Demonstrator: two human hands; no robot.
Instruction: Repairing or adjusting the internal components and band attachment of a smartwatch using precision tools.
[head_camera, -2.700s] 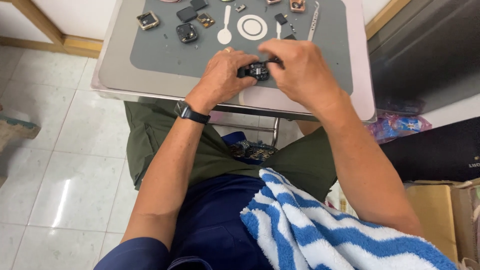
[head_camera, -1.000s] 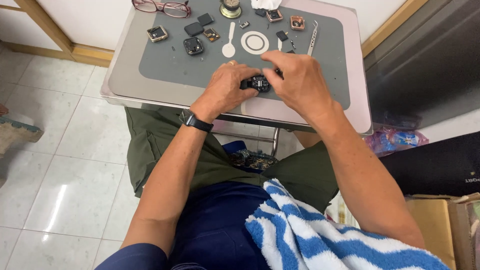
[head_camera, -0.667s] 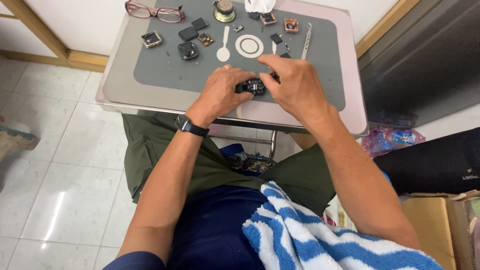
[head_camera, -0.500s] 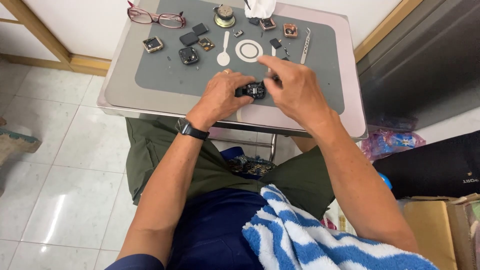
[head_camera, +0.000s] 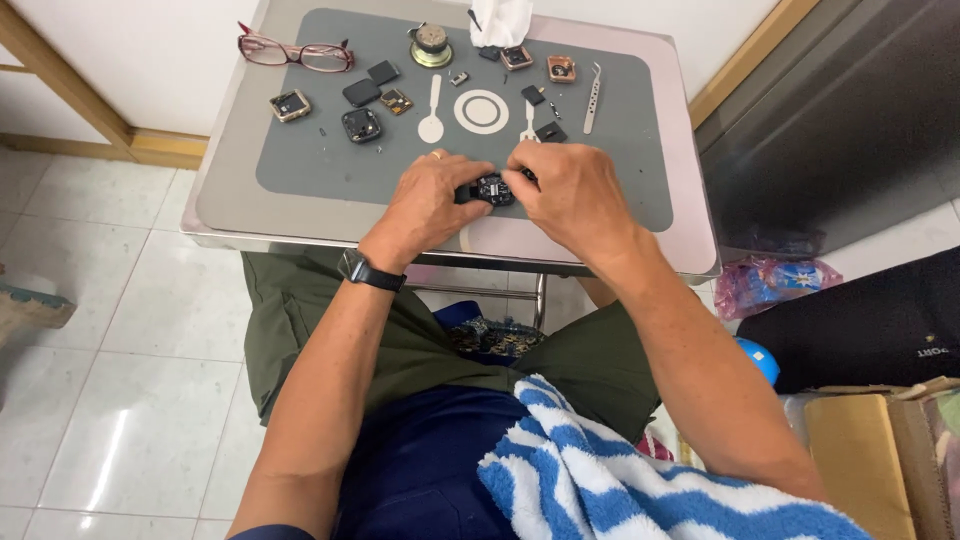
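A small dark watch module (head_camera: 491, 188) is being gripped between the closed fingers of the left hand (head_camera: 432, 200) and the right hand (head_camera: 570, 195), just above the near edge of a grey work mat (head_camera: 300, 165) on the bench (head_camera: 690, 215). Farther back on the mat, square watch cases (head_camera: 361, 124), a pair of tweezers (head_camera: 592, 97) and red-framed glasses (head_camera: 295, 52) are being kept well apart from the hands. A blue-striped towel (head_camera: 620, 480) is being carried on the lap.
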